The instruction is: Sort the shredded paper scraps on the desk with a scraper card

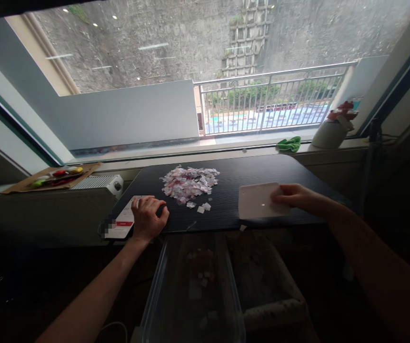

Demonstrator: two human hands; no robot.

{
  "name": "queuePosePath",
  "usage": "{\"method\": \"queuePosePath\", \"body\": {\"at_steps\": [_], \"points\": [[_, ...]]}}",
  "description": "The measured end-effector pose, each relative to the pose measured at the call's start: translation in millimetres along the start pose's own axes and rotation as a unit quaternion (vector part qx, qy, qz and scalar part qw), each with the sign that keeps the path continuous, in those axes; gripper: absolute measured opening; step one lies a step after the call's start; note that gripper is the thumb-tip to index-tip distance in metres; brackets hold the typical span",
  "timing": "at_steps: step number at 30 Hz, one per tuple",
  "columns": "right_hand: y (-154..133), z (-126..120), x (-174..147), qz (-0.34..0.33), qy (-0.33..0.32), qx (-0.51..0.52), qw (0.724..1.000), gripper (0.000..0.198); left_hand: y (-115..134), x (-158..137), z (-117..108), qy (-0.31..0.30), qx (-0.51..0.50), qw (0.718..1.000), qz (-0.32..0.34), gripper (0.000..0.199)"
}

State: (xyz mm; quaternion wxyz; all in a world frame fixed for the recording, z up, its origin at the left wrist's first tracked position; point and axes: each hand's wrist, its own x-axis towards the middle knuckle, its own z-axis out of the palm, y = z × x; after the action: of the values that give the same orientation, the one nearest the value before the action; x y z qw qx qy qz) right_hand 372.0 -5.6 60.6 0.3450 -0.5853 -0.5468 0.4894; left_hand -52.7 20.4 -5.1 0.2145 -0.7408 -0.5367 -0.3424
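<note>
My right hand (294, 197) grips a shallow white rectangular tray (255, 202) by its right edge, thumb on the face turned toward me. The tray is tilted over the table's front right part. My left hand (149, 216) lies at the table's left front, fingers bent and thumb apart, with nothing seen in it. Its fingertips reach over the edge of a phone (125, 223) with a lit white screen. Beyond that hand is a heap of small pale paper pieces (188, 183), a few lying loose in front (201, 208). One paper piece (243, 228) is at the table's front edge.
Below the black table (222, 221) stands a clear plastic bin (236, 290) with some paper pieces inside. A dark box-like container (276, 309) is beside it. A green cloth (289, 144) and a pale jug (329, 133) sit on the windowsill. A radiator (99, 183) is left.
</note>
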Motion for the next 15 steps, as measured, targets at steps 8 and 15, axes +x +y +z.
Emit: {"method": "queuePosePath", "body": {"at_steps": [8,15], "points": [[-2,-10,-15,-0.009,-0.012,-0.018,1.0,0.032,2,0,-1,-0.004,-0.007,1.0,-0.004,0.015],[-2,-18,44,-0.114,0.235,0.016,0.965,0.015,2,0,-2,-0.011,-0.007,1.0,0.0,0.015]]}}
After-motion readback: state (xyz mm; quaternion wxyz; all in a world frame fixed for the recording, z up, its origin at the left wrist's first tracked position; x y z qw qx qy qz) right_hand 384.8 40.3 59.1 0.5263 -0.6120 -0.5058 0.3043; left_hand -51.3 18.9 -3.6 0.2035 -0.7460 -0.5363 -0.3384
